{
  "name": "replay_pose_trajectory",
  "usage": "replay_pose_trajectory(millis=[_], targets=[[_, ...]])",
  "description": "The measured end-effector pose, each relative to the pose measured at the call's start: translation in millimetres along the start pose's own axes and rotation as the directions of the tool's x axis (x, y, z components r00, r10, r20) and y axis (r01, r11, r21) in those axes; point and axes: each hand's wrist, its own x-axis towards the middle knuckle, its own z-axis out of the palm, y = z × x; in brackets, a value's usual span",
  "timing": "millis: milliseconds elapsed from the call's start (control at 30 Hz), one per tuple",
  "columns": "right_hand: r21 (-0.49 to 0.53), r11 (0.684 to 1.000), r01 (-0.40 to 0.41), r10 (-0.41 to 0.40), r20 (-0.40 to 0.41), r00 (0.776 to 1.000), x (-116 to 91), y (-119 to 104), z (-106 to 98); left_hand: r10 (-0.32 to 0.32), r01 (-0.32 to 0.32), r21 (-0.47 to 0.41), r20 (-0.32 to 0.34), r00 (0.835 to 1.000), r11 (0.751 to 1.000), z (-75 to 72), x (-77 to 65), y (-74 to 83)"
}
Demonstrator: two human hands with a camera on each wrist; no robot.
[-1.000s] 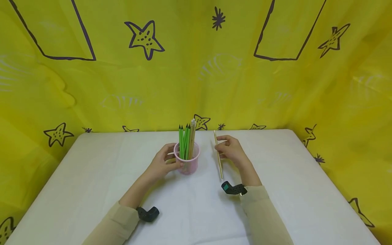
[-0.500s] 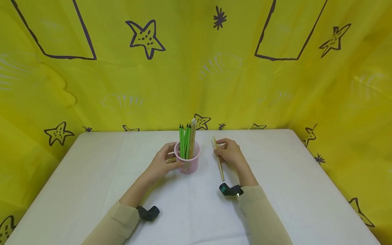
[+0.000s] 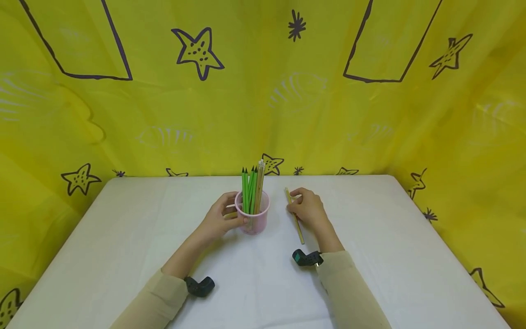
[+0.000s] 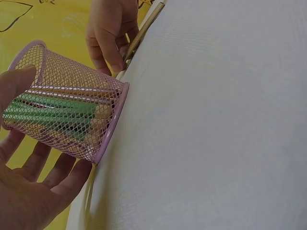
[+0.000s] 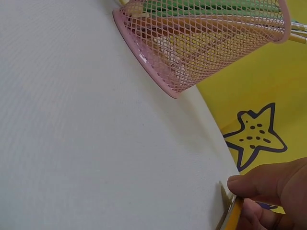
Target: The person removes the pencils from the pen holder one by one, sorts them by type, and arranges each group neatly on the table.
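A pink mesh pencil cup [image 3: 260,225] stands upright near the far middle of the table. Green pencils [image 3: 245,187] with dark tips and gold pencils [image 3: 260,185] with pale ends stick up from it. My left hand [image 3: 217,220] grips the cup from the left, thumb in front and fingers round the far side. To the right of the cup, my right hand [image 3: 310,210] pinches a slim gold pencil [image 3: 299,232] between thumb and fingers. In the right wrist view that pencil [image 5: 233,213] is low over the tabletop, its shadow close by; I cannot tell whether it touches.
A white cloth covers the table [image 3: 255,283]. Behind its far edge hangs a yellow curtain [image 3: 246,105] with dark star drawings. Black wrist cameras sit on the left wrist [image 3: 200,287] and the right wrist [image 3: 306,258].
My right hand has moved slightly nearer to me and lower, bringing the gold pencil down towards the table. My left hand and the cup have stayed nearly still.
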Motion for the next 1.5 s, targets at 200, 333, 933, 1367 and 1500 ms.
replay_pose_trajectory(millis=[200, 333, 933, 1367, 1500], targets=[[-0.080, 0.997, 0.018, -0.021, -0.029, 0.999, 1.4, 0.5, 0.7, 0.002, -0.001, 0.010, -0.007, 1.000, 1.000, 0.3, 0.5, 1.4], [-0.038, 0.999, 0.006, -0.006, -0.010, 1.000, 1.2, 1.5, 0.4, -0.001, 0.001, 0.010, -0.004, 1.000, 1.000, -0.1, 0.0, -0.8], [0.612, 0.791, -0.029, -0.105, 0.182, 0.978, -8.4, -32.7, -10.1, -0.009, 0.009, 0.006, 0.002, 1.000, 1.000, -0.1, -1.9, -0.7], [0.666, 0.744, -0.047, -0.166, 0.253, 0.953, -12.3, -48.3, 9.7, -0.019, 0.019, 0.003, -0.011, 1.000, 1.000, 1.8, -0.8, -2.7], [0.662, 0.749, -0.027, -0.194, 0.258, 0.947, -14.5, -53.0, 18.3, -0.009, 0.009, 0.009, -0.006, 1.000, 1.000, 1.5, 0.0, -2.2]])
